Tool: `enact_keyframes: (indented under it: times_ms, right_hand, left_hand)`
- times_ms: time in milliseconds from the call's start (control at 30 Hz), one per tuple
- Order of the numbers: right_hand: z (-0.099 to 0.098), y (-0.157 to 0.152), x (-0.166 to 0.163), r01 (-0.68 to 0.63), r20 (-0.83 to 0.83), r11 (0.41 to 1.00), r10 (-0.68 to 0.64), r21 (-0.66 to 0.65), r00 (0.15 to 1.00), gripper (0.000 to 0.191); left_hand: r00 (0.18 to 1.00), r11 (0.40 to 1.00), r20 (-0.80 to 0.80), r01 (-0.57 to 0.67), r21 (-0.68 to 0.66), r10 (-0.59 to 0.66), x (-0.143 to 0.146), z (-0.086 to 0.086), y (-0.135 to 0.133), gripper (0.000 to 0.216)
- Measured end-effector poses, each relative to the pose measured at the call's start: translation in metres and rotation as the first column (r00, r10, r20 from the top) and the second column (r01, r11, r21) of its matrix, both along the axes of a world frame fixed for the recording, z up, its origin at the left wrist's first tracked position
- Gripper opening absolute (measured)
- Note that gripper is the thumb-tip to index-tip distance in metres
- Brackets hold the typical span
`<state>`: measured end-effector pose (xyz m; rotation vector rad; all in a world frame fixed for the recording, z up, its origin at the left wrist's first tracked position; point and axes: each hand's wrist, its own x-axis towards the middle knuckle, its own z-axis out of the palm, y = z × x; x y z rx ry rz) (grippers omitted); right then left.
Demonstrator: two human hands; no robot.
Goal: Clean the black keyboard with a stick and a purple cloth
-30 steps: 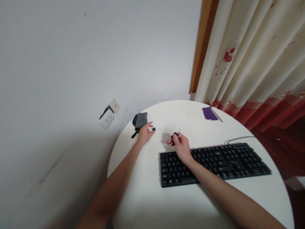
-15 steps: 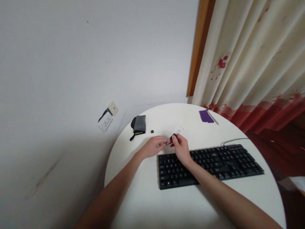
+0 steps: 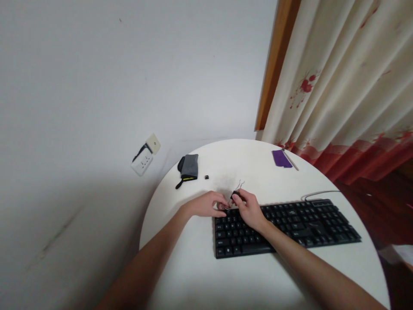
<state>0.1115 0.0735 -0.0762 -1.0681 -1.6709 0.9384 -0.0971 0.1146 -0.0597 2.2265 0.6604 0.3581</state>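
Pinching at the far left corner of the keyboard [image 3: 284, 226], both hands were observed close together over the round white desk [image 3: 200, 267]. A small black binder clip [image 3: 235, 195] with wire handles pointing up and away was held between the fingertips of the right hand [image 3: 250, 209]; the fingers were curled narrowly about the clip body. The left hand [image 3: 208, 204] was recorded just beside it, fingertips bent inward and touching or nearly touching the clip's near end; whether anything was gripped by the left hand could not be told, the detail being too small. The clip was located just above the keyboard's top-left edge, between the two hands.

Farther on the desk, a tiny black object [image 3: 206, 177] was noted lying alone, well apart from the hands. A grey and black pouch [image 3: 188, 168] was seen at the far left rim. A purple cloth [image 3: 282, 158] with a thin pale stick [image 3: 291, 160] beside it was noted at the far right rim, near the curtain [image 3: 348, 86]. A wall socket [image 3: 142, 160] was recorded left of the desk.
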Motion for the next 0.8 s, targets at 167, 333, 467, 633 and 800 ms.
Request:
enact_keyframes:
  times_ms: [167, 333, 467, 633, 800]
  right_hand:
    - [0.0002, -0.0023, -0.0007, -0.020, 0.094, 0.999, 0.017, 0.027, 0.995, 0.031]
    - [-0.0009, -0.0028, -0.0008, -0.045, 0.125, 0.997, 0.037, 0.060, 0.991, 0.029]
    - [-0.0022, -0.0037, -0.0005, -0.092, 0.198, 0.990, 0.070, 0.106, 0.978, 0.026]
    - [-0.0014, -0.0070, -0.0012, -0.181, 0.308, 0.955, 0.103, 0.236, 0.946, 0.021]
    - [0.0032, -0.0104, -0.0008, -0.248, 0.378, 0.930, 0.134, 0.273, 0.916, 0.020]
  left_hand:
    - [1.000, 0.995, 0.007, -0.005, -0.096, 0.005, -0.0022, -0.0034, 0.0042, 0.028]
    - [1.000, 0.995, 0.002, -0.019, -0.099, 0.019, -0.0020, -0.0048, 0.0050, 0.027]
    - [0.999, 0.994, 0.003, -0.032, -0.101, 0.032, 0.0003, -0.0047, 0.0043, 0.025]
    - [0.999, 0.997, 0.009, -0.032, -0.073, 0.032, 0.0035, -0.0024, 0.0038, 0.020]
    - [0.998, 0.987, 0.016, -0.057, -0.149, 0.060, 0.0046, -0.0021, 0.0020, 0.024]
